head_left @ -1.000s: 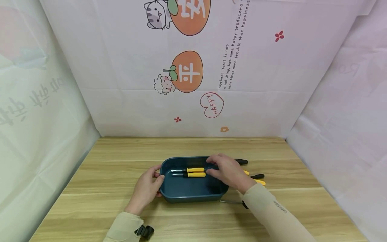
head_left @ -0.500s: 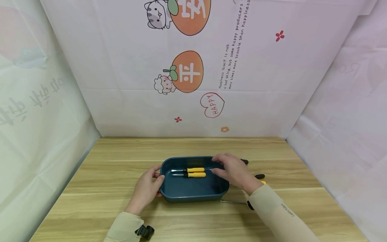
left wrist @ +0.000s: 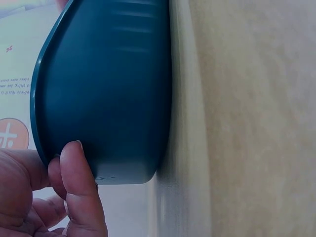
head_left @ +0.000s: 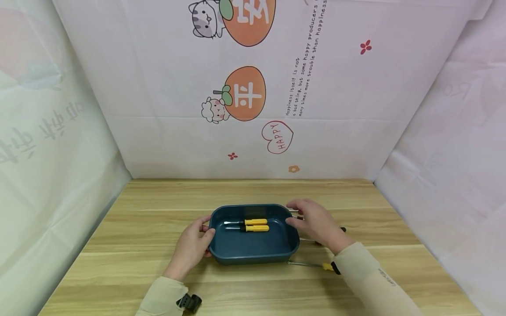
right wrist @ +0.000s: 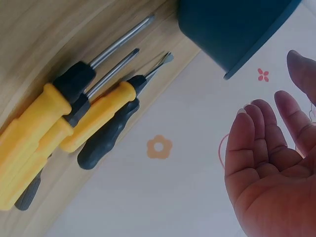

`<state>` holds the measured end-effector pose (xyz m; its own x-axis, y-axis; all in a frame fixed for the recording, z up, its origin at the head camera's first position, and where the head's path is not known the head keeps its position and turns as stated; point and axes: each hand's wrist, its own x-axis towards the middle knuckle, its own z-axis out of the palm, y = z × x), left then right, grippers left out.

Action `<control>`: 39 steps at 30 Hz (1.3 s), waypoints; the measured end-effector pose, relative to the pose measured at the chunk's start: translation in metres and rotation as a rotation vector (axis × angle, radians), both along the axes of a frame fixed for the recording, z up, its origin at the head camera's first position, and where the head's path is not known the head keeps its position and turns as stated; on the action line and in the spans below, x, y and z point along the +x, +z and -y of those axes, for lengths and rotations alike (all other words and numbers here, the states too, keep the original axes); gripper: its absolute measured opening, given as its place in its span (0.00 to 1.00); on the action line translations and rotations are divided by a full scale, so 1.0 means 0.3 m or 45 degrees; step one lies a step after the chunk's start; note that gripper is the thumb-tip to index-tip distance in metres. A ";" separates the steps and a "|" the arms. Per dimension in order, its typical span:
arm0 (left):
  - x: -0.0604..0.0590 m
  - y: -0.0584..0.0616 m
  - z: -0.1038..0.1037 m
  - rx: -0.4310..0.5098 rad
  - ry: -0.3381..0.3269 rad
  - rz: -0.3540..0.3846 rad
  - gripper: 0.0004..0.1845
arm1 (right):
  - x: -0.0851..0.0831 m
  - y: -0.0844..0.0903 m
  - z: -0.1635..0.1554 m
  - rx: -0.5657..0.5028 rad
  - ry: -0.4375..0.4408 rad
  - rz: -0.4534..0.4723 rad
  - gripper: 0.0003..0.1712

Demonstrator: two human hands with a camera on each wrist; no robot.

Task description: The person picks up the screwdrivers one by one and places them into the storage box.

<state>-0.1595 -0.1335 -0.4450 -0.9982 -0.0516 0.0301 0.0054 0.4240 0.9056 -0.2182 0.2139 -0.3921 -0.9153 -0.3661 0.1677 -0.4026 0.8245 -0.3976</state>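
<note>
My left hand [head_left: 190,245] grips the left end of a dark teal plastic tray [head_left: 253,260], thumb over the rim and fingers against the outside wall. Two screwdrivers with yellow handles, an upper screwdriver [head_left: 257,222] and a lower screwdriver [head_left: 256,228], lie side by side on the tray's floor. Just off the tray's right end hovers my right hand [head_left: 316,223], holding nothing. In the right wrist view its fingers are relaxed and spread from the thumb, with the tray's corner [right wrist: 232,39] close by.
Right of the tray, several tools lie on the wooden table [head_left: 158,210], partly hidden by the right hand. They include a large yellow-and-black screwdriver [right wrist: 44,108], a smaller yellow screwdriver [right wrist: 106,113] and a black-handled tool [right wrist: 108,136]. Printed white sheeting [head_left: 336,145] encloses the table.
My right hand has drawn back rightward from over the tray's right end to beside it, uncovering tool shafts there. The left hand, tray and two screwdrivers inside have stayed put.
</note>
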 end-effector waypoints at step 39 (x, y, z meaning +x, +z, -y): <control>-0.003 0.000 -0.003 0.004 0.005 0.007 0.25 | 0.023 -0.024 -0.256 -0.217 -0.091 0.151 0.23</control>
<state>-0.1603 -0.1327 -0.4451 -0.9982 -0.0554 0.0246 -0.0010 0.4214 0.9069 -0.2112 0.2907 -0.3993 -0.9550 -0.2749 0.1113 -0.2875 0.7663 -0.5746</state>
